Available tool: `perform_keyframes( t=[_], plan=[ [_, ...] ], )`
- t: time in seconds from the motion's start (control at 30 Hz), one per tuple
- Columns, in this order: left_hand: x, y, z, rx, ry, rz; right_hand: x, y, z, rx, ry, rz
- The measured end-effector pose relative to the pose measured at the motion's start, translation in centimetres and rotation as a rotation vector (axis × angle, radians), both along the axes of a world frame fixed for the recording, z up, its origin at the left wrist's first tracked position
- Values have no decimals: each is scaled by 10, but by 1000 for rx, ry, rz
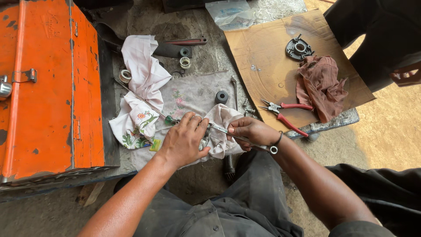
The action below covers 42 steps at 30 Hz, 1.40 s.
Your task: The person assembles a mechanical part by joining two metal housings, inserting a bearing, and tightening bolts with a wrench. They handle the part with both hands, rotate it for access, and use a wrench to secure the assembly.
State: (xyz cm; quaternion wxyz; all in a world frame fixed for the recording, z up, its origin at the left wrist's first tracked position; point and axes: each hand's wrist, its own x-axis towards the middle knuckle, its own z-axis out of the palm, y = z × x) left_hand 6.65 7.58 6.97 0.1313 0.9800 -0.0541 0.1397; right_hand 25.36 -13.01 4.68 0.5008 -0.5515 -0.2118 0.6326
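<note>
Just right of the orange toolbox (48, 87), the left hand (184, 140) pressed, fingers curled, on a small metal part against the white cloth (221, 116). The wrench (241, 138) ran rightward from there, gripped in the closed right hand (252, 131), nearer its ring end.

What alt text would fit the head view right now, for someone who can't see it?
Seen from above, a person's left hand presses a white cloth while the right hand grips a metal wrench laid across it. An orange toolbox stands at left, and red-handled pliers and a brown rag lie on cardboard at right.
</note>
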Motion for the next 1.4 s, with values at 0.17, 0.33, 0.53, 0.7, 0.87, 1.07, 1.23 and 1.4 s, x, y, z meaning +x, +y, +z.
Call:
perform_keyframes(
  t=[0.17, 0.33, 0.53, 0.7, 0.87, 1.07, 1.23, 1.4],
  plan=[
    [6, -3, -1, -8, -24, 46, -29, -1, 0, 42, 124, -165],
    [6, -5, -3, -9, -37, 76, -55, -2, -5, 26, 185, -368],
    [7, -9, -12, 50, 12, 122, -81, 2, -14, 110, 193, -543],
    [3, -12, 8, -18, 113, 141, -90, 10, -6, 101, 78, -541],
    [2, -9, 26, 106, 375, 122, -65, -2, 14, 54, -15, -380],
    [16, 2, 25, 284, 520, 98, -63, -44, 22, 166, 110, -420],
    [19, 4, 31, 192, 489, 94, -74, -60, 15, 137, 109, -408],
    [23, 0, 41, 45, 654, 490, -71, -71, 10, 139, 69, -273]
  ],
)
